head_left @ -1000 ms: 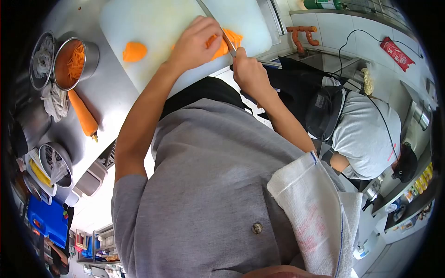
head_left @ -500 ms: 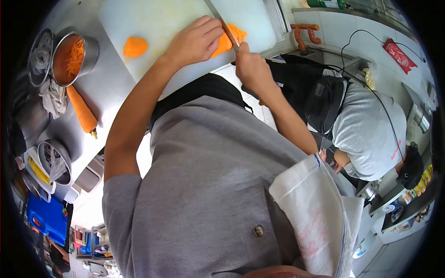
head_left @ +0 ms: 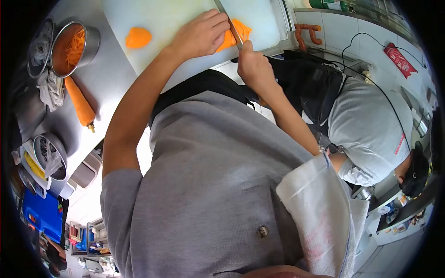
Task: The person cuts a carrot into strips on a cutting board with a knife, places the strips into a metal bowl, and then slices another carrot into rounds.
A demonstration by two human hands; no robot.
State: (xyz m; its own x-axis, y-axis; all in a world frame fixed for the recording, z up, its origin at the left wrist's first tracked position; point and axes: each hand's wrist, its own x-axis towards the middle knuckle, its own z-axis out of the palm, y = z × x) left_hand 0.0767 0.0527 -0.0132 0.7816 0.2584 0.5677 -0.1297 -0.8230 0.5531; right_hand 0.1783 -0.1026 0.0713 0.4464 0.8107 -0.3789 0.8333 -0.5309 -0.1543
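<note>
Gripped the knife by its handle in the right hand and curled the left hand over a carrot piece on the cutting board, probably stiff, slippery where cut, best steadied from above.

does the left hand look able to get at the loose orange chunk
Probably yes: bare board lies between the left hand and the loose orange chunk, though the hand seems busy steadying another piece.

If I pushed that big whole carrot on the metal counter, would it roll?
Probably: the carrot looks round-sided. It might curve instead of rolling straight, because it narrows toward one end. It would likely feel stiff too, since it looks thick and uncut.
</note>
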